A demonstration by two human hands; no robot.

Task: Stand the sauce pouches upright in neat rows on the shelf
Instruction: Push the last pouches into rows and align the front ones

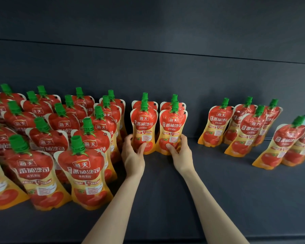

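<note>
1. Grey-black metal shelf, one board, carries every pouch.
2. At its left end stands the finished block. I count sixteen green caps in upright rows from the back edge to the front, and more run out of sight on the left. By my reckoning, well over half the job is done.
3. Toward the right end sits the loose group, six pouches that lean, overlap and sit out of line. These remain to be straightened.
4. Mid-shelf near the back edge are four pouches in two upright pairs, the row being built now.
5. Two hands are at work. The left hand grasps the left front pouch low down, and the right hand grasps the right front pouch likewise, with both pouch bases on the shelf.
</note>
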